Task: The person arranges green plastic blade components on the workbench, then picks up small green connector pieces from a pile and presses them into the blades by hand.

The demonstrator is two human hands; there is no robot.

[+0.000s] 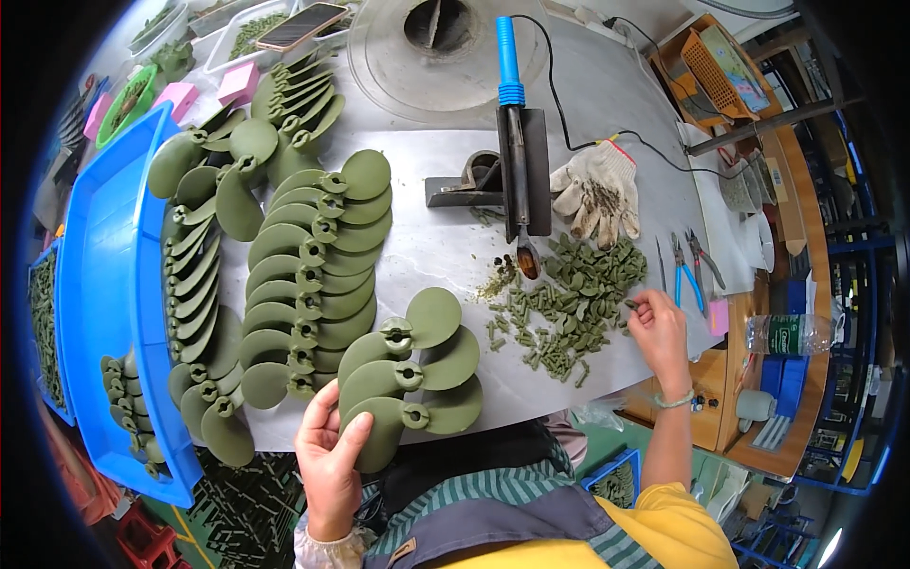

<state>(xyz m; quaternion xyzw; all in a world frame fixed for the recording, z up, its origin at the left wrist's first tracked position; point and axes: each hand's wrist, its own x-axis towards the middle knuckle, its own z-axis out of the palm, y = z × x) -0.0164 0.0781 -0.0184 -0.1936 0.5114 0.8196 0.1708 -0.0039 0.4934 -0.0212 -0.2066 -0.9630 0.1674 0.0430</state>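
My left hand (327,460) grips a short stack of olive-green two-bladed propellers (379,417) at the table's near edge, thumb on top of a blade. Each shows a round slotted hub. At the right rim of a loose pile of small green plastic pieces (588,284), my right hand (661,332) pinches one small dark green piece (631,304). Beyond the pile, a blue-handled soldering iron (511,66) rests upright on a metal stand (536,175), its tip browned. Long rows of propellers (318,266) lie overlapped left of the stand.
A stained white glove (599,194) lies beside the iron, whose black cord runs right. Pliers (682,270) and cutters (704,258) sit at the right. A large blue tray (114,218) flanks the left side. A phone (301,27) lies on a tub at the back.
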